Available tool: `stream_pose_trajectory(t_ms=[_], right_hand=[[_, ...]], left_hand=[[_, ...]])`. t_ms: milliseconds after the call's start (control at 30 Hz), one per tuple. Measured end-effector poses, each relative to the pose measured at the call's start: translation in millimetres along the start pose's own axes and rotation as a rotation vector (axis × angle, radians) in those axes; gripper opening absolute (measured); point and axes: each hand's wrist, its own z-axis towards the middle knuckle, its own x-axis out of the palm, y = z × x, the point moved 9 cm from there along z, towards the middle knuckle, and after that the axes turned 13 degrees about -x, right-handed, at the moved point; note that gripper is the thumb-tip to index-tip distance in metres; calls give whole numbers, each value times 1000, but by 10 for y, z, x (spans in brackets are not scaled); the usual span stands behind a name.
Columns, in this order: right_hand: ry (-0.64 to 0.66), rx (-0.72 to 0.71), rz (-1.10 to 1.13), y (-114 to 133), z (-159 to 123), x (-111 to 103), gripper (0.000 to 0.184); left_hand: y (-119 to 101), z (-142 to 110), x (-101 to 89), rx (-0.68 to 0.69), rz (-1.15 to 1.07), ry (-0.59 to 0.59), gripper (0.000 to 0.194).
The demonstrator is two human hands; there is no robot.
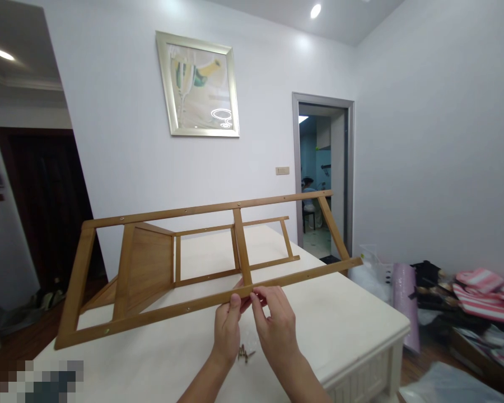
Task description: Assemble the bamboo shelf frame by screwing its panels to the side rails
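Observation:
A light brown wooden shelf frame (159, 318) lies on its side across the white table, its long front rail facing me. A solid wooden panel (151, 267) spans it near the left end, and crossbars join the rails farther right. My left hand (227, 330) is closed on the front rail, thumb on its near face beside a crossbar joint. Just to the right, my right hand (278, 322) has thumb and fingers pinched together against the rail at that joint; whatever is between the fingertips is hidden. Several small screws (246, 354) lie on the table between my forearms.
The white table (344, 319) ends at a corner on the right. Past it stand a lilac roll (404, 302), red-and-white striped fabric (483, 291) and a box (479, 352) on the floor. A person sits beyond the doorway (319, 168). A blurred patch covers the lower left.

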Motion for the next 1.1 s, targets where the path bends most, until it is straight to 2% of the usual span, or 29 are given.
stream_pose_trajectory(t_ms=[233, 333, 467, 900, 1100], right_hand=[[-29, 30, -37, -14, 7, -51, 4], [-23, 33, -9, 7, 12, -54, 15], [5, 23, 29, 11, -10, -14, 18], [16, 73, -41, -29, 10, -32, 2], [-9, 67, 20, 3, 14, -58, 16]], left_hand=[[-6, -7, -21, -12, -1, -18, 65], [-7, -13, -23, -10, -1, -25, 63], [-11, -8, 0, 6, -9, 0, 62], [-5, -2, -18, -4, -5, -13, 64], [-29, -25, 2, -5, 4, -24, 66]])
